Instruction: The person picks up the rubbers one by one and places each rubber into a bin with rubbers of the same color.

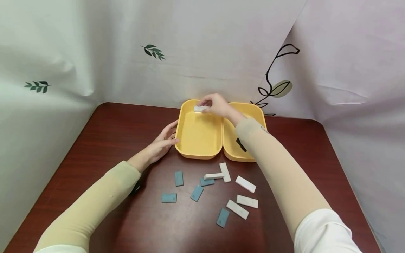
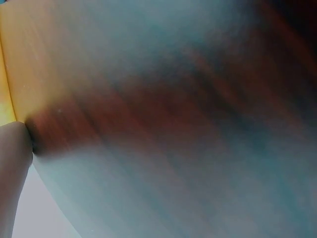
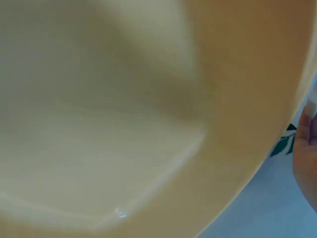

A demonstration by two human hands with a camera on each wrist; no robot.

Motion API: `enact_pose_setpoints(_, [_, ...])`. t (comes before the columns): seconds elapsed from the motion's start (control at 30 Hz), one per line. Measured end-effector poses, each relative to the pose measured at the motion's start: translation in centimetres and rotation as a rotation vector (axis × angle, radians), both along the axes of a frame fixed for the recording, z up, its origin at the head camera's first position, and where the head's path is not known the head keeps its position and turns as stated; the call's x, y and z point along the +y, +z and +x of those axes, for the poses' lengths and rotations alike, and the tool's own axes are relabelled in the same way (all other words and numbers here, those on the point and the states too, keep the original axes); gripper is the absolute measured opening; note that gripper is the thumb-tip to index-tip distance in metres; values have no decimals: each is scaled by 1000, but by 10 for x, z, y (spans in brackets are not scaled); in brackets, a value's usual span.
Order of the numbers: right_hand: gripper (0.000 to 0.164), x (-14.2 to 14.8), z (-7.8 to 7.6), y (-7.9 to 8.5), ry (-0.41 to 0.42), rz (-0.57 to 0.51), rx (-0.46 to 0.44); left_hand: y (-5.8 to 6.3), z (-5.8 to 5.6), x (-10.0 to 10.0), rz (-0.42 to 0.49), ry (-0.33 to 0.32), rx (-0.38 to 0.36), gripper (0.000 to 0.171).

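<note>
My right hand (image 1: 215, 104) reaches over the far end of the left yellow tray (image 1: 182, 126) and pinches a small white rectangular tile (image 1: 198, 109) between thumb and fingers. Part of this hand (image 3: 306, 158) shows at the right edge of the right wrist view, beside the tray's curved wall. My left hand (image 1: 160, 144) rests against the outer left side of the same tray, fingers extended along the wall and thumb near the rim. In the left wrist view, one finger (image 2: 14, 173) shows at the yellow edge; the rest is blurred.
A second yellow tray (image 1: 231, 153) adjoins the first, partly covered by my right forearm. In front lie several blue-grey tiles (image 1: 179, 178) and several white tiles (image 1: 245, 184), some overlapping. The dark wooden table (image 1: 126, 126) meets a pale patterned curtain (image 1: 190, 45) behind the trays.
</note>
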State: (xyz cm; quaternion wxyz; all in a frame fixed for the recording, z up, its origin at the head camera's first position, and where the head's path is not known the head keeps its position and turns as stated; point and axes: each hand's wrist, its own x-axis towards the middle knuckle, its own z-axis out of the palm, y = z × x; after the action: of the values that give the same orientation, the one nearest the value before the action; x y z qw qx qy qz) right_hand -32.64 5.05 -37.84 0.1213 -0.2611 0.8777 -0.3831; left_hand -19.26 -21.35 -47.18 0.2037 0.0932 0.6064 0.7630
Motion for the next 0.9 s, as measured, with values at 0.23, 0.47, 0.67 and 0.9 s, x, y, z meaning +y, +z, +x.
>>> enact_pose_setpoints(0.23, [26, 2, 1, -8, -5, 21, 6, -2, 0, 0, 3, -2, 1, 86])
enact_pose_setpoints(0.47, [25, -5, -4, -17, 13, 41, 27, -1, 0, -1, -2, 3, 4, 86])
enact_pose_setpoints(0.67, [25, -12, -7, -21, 18, 54, -10, -1, 1, -2, -9, 12, 13, 86])
enact_pose_setpoints(0.9, [25, -17, -10, -24, 32, 95, -18, 1, 1, 2, -12, 13, 7, 86])
